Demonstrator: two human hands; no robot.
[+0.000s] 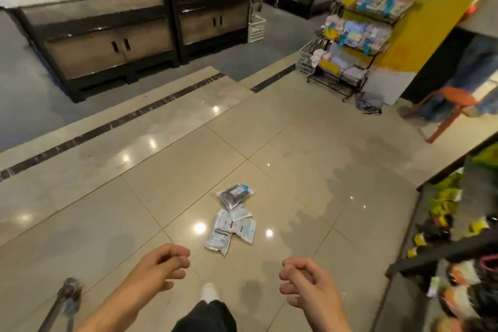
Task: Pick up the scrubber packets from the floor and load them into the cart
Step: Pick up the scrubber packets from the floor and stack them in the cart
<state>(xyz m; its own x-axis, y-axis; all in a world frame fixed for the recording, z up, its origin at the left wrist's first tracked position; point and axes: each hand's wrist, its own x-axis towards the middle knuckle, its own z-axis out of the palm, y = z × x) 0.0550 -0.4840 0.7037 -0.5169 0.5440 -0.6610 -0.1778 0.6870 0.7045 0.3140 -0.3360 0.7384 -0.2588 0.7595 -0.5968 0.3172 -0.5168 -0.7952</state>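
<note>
A shop: glossy tiled floor (310,148), dark display cabinets (107,43) with price tags above, wire rack (355,43) stacked with folded cloths, shelves (447,224) of packaged goods along the right edge.

Packet labels (235,193) too small to read, blurred metal handle (68,298) cut off bottom-left

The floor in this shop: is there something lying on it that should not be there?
Yes. A small heap of scrubber packets lies loose on the tiled floor, overlapping at odd angles, one dark and the others pale. Both the left hand and the right hand hold nothing.
</note>
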